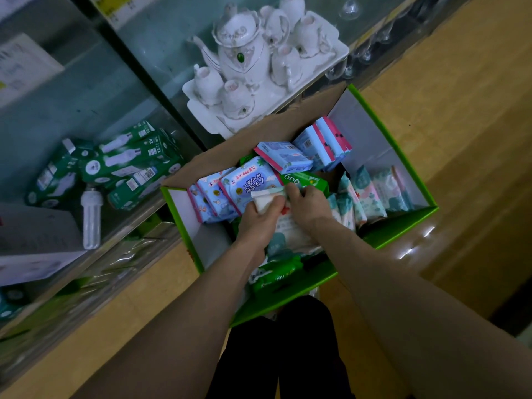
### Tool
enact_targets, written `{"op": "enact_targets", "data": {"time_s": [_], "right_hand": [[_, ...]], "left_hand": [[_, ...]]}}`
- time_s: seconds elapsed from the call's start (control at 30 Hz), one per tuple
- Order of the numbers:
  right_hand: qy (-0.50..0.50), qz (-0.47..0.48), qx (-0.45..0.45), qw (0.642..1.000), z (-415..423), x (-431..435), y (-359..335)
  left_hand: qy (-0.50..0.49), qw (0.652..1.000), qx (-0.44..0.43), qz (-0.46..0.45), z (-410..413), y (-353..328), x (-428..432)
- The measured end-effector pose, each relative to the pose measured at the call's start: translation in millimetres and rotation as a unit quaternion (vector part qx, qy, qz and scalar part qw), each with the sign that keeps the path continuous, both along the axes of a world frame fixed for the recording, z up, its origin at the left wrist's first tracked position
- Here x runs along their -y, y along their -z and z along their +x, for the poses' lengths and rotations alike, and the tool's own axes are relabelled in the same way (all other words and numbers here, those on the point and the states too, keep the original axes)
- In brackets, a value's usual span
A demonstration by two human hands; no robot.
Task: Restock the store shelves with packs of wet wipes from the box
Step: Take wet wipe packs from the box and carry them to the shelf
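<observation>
An open green cardboard box (403, 226) stands on the floor below me, filled with several packs of wet wipes. Blue packs (247, 182) lie at its left and back, pale teal ones (371, 194) stand at the right, and a green pack (276, 276) lies at the near edge. My left hand (260, 217) is inside the box, closed on a white pack (266, 201). My right hand (306, 204) is beside it, fingers curled on the same pile of packs, above a large white pack (290, 233).
Glass store shelves run along the left. A white porcelain tea set (250, 59) on a tray stands just behind the box. Green lamp boxes (115, 168) and a bare bulb (91, 217) lie on the lower shelf (138, 220). Wooden floor (460, 125) stretches to the right.
</observation>
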State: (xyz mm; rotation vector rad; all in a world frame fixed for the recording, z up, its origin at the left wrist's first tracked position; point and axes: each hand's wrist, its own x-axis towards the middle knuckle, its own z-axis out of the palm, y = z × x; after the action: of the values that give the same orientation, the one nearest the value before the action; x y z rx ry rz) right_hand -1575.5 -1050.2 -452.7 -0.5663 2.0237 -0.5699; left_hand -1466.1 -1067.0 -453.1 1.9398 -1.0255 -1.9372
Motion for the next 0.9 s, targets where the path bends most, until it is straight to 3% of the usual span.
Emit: {"op": "enact_targets", "data": {"time_s": [0.23,0.3,0.43,0.53,0.63,0.73,0.83,0.9], "right_hand": [[0.107,-0.012,0.015,0.994,-0.6,-2.5,3.1],[0.062,0.014,0.023,0.998,-4.1,-0.1,-4.1],[-0.12,0.093,0.016,0.988,-3.5,-2.2,-13.3],[-0.16,0.067,-0.005,0.985,-4.2,-4.3,-15.3],[-0.219,0.039,-0.02,0.975,-15.4,-1.6,-21.1],[-0.283,0.029,-0.018,0.958,-22.3,-2.0,-24.4],[-0.25,0.007,-0.012,0.968,-19.2,-0.8,-21.7],[-0.224,-0.004,-0.027,0.974,-18.4,-0.1,-22.4]], "left_hand": [[0.018,0.999,-0.024,0.029,4.8,5.5,4.3],[-0.015,0.999,-0.034,0.04,3.6,8.5,4.5],[-0.059,0.997,-0.014,0.056,-0.7,8.1,9.8],[-0.056,0.992,-0.034,0.111,-1.9,2.1,17.7],[0.007,0.991,-0.045,0.127,3.6,-8.8,35.8],[0.162,0.982,0.034,0.091,12.3,-19.6,60.0],[0.324,0.935,0.084,0.115,10.6,-32.1,68.7],[0.356,0.923,0.08,0.125,6.6,-36.9,67.0]]}}
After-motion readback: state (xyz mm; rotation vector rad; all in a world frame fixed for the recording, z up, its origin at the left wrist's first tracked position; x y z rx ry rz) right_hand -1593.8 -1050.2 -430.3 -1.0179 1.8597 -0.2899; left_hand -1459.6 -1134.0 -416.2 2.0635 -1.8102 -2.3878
